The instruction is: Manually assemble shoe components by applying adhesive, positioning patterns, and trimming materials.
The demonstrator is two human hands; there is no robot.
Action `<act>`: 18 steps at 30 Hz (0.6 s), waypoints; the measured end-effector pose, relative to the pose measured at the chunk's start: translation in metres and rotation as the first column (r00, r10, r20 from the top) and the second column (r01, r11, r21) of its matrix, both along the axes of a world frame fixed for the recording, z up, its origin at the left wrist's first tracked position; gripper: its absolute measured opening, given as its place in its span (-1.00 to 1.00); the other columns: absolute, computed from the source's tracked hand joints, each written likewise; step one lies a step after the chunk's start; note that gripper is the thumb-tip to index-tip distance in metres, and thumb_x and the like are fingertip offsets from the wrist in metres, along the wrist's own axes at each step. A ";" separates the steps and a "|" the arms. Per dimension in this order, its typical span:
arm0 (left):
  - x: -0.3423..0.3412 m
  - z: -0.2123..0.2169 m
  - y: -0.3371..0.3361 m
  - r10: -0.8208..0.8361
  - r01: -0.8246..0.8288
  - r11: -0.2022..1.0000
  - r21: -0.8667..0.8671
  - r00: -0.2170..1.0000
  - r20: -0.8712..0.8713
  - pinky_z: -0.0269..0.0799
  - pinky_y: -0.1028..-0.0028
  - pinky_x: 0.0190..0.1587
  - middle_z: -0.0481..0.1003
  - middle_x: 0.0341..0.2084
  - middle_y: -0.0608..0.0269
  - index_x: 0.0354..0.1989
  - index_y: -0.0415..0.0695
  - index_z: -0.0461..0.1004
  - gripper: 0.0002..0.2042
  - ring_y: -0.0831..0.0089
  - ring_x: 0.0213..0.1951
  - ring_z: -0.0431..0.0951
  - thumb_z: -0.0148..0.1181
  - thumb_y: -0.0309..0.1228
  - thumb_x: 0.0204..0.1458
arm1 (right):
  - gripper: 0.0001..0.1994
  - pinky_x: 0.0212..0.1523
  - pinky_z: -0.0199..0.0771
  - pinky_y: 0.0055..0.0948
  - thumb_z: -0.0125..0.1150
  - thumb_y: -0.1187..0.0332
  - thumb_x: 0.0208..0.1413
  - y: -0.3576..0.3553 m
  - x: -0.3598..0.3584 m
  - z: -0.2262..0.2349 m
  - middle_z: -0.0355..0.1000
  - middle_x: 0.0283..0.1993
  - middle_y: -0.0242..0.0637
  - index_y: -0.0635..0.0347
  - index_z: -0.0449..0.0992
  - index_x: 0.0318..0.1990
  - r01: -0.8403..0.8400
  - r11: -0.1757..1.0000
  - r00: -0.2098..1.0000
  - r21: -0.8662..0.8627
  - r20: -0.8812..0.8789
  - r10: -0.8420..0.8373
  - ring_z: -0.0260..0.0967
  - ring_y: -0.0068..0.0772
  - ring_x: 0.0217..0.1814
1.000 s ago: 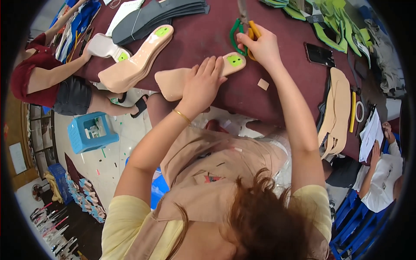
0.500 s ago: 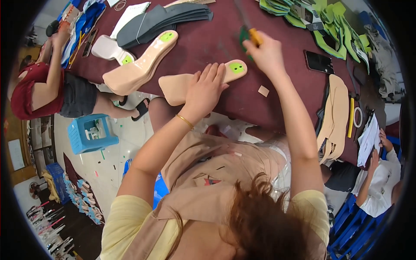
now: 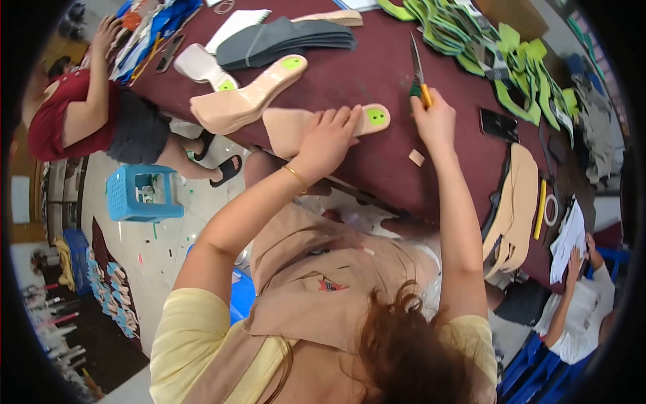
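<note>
A beige insole-shaped shoe piece [image 3: 286, 128] with a lime-green patch at its narrow end lies across the maroon tabletop [image 3: 377, 168]. My left hand [image 3: 330, 138] rests flat over its middle, fingers stretched out and the thumb by the near edge. To the right, my right hand [image 3: 436, 122] is closed round the green and yellow handles of a pair of scissors [image 3: 418, 60], whose blades point away from me. A small beige square scrap [image 3: 416, 157] sits on the table below that hand. Left of the insole is a pile of similar beige insoles [image 3: 245, 101].
Bundled dark grey pieces [image 3: 286, 46] lie at the back, with green cut pieces [image 3: 464, 44] at the far right. A phone [image 3: 498, 124] and long beige pieces [image 3: 517, 202] are on the right. One co-worker [image 3: 87, 121] stands left by a blue stool [image 3: 143, 192]; another [image 3: 579, 303] sits right.
My right hand has brought the scissors back toward me and slightly right, clear of the insole's tip. My left hand stays on the insole. The whole view has shifted a little.
</note>
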State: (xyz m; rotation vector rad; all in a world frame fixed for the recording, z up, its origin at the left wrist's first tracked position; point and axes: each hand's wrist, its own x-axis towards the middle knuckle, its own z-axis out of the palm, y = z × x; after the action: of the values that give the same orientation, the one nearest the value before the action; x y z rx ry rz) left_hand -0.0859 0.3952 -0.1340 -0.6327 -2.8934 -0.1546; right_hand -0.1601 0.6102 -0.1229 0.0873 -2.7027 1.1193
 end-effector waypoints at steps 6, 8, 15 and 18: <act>-0.048 0.041 -0.119 0.314 -0.321 0.947 0.016 0.912 -0.263 0.27 0.30 -0.02 0.38 -0.10 0.13 0.19 -0.13 0.17 -0.41 0.18 -0.09 0.40 0.12 -0.17 -0.02 | -0.43 0.16 -0.06 0.17 0.15 -0.02 0.01 -0.007 -0.007 -0.036 -0.01 0.28 0.03 0.04 0.24 0.14 0.119 0.951 0.953 0.287 -0.302 -0.028 -0.04 0.14 0.28; -0.059 0.045 -0.136 0.302 -0.313 0.949 0.031 0.936 0.182 0.29 0.30 0.04 0.34 0.00 -0.02 0.18 -0.19 0.17 -0.46 0.10 -0.02 0.39 0.10 -0.25 0.04 | -0.49 0.18 -0.02 0.06 0.19 0.11 0.01 -0.022 0.000 -0.056 0.06 0.23 0.04 0.12 0.28 0.08 0.031 0.985 0.915 0.168 -0.402 0.040 0.03 0.09 0.24; -0.038 0.218 -0.183 0.136 -0.085 0.710 0.699 0.991 -0.018 0.28 0.51 0.01 0.41 -0.05 0.30 0.07 -0.18 0.34 -0.67 0.50 -0.04 0.39 -0.10 -0.35 0.17 | -0.69 0.14 0.12 -0.10 0.17 0.37 -0.01 -0.027 0.011 -0.083 0.20 0.10 -0.04 0.22 0.38 -0.09 0.011 1.000 0.916 -0.022 -0.402 -0.019 0.09 0.04 0.17; 0.000 0.277 -0.182 0.002 0.084 0.746 0.661 0.992 -0.128 0.28 0.50 0.00 0.41 -0.07 0.29 0.05 -0.18 0.34 -0.68 0.49 -0.06 0.38 -0.09 -0.34 0.16 | -0.75 0.13 0.13 -0.13 0.17 0.40 -0.03 -0.026 0.009 -0.090 0.21 0.07 -0.06 0.22 0.41 -0.16 0.029 1.000 0.885 -0.004 -0.464 -0.028 0.11 0.00 0.15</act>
State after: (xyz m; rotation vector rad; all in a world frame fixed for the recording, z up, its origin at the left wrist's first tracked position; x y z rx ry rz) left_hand -0.0856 0.2137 0.1429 -0.5313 -2.4338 -1.0625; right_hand -0.1508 0.5844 -0.2124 0.2785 -2.2683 0.9395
